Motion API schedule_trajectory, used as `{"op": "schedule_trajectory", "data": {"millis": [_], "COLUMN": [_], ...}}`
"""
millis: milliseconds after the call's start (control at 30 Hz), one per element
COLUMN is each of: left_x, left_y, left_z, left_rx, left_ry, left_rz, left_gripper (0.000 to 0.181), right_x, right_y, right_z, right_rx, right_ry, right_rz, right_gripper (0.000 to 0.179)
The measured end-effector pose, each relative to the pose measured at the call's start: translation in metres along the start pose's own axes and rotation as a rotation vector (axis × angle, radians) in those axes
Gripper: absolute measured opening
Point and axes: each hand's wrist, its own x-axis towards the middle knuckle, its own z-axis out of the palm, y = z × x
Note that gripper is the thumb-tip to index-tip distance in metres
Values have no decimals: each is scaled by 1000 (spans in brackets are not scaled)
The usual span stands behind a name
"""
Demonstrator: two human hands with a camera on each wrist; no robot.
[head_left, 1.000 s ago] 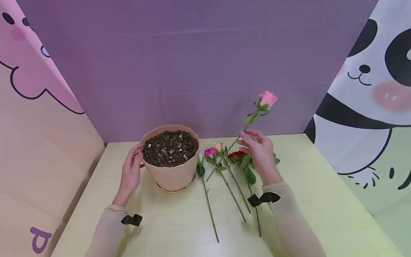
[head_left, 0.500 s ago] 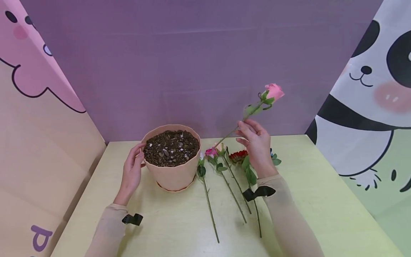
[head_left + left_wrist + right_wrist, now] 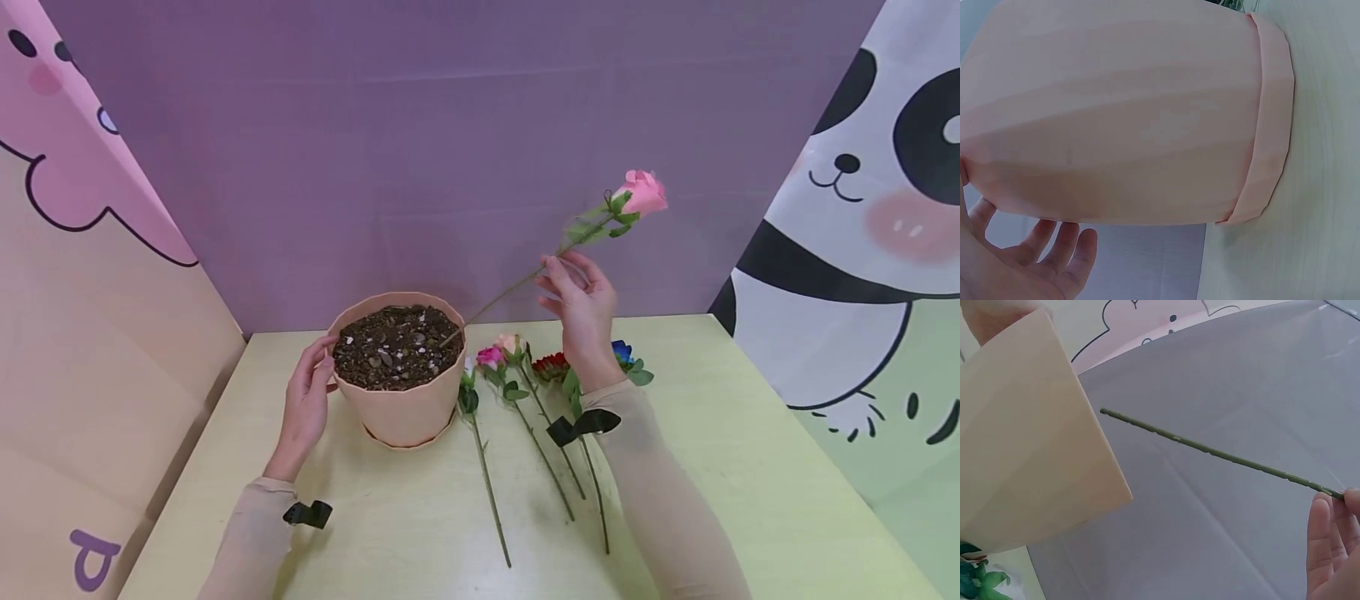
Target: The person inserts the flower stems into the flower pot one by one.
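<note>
A peach-coloured flower pot [image 3: 401, 414], filled with dark soil [image 3: 397, 346], stands on the table. My left hand [image 3: 306, 400] rests against its left side; in the left wrist view its relaxed fingers [image 3: 1085, 247] lie along the wall of the pot. High on the right, my right hand [image 3: 583, 321] pinches a pink rose [image 3: 642, 193] by its green stem, between thumb and fingertips. The bloom points up and right, the stem slants down left. In the right wrist view, the free end of the stem [image 3: 1175, 438] hangs close to the rim, not touching it.
Right of the pot lie several cut flowers: a white one [image 3: 468, 367], a magenta one [image 3: 491, 357], a peach one [image 3: 510, 343], a red one [image 3: 551, 365] and a blue one [image 3: 622, 352]. A purple backdrop [image 3: 480, 167] rises behind the table [image 3: 405, 525].
My right hand has lifted the rose and moved it left, bringing the stem's lower end from over the loose flowers to the pot's right rim. The left hand and pot stay put.
</note>
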Motion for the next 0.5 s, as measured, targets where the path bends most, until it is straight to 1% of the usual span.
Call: {"op": "schedule_trajectory", "data": {"millis": [133,267,500], "left_x": [1,1,2], "left_y": [-1,-1,-4], "left_z": [-3,-5,-3], "left_rx": [12,22,22], "left_ry": [1,4,-3], "left_rz": [5,9,8], "left_gripper": [47,47,48], "right_x": [6,11,15], "right_y": [4,9,15], "right_z": [11,22,40], "right_rx": [-47,-78,-122], "right_ry": [-16,-28,-57], "right_rz": [-31,-35,-74], "right_gripper": [26,23,21]}}
